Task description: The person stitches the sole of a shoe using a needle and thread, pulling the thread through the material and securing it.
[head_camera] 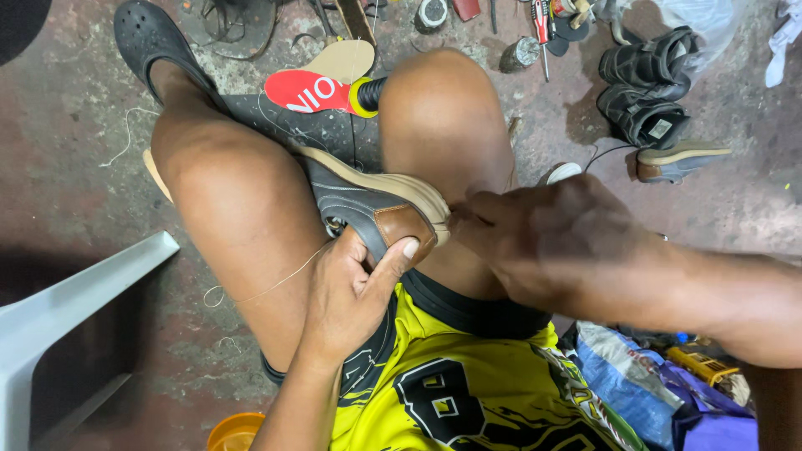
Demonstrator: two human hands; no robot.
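Two hands on one grey shoe: left hand clamped around its heel (thumb across), right hand fingers pinched together at its sole edge.

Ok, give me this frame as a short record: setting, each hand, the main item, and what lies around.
setting: person seated, concrete floor, shoe clamped between knees
left hand: grip on the heel of the shoe, thumb on the brown patch
right hand: fingertips pinched at the sole edge by the heel
thread: runs from the shoe over the left thigh
nearby: black sandals, red insole, screwdriver, white chair
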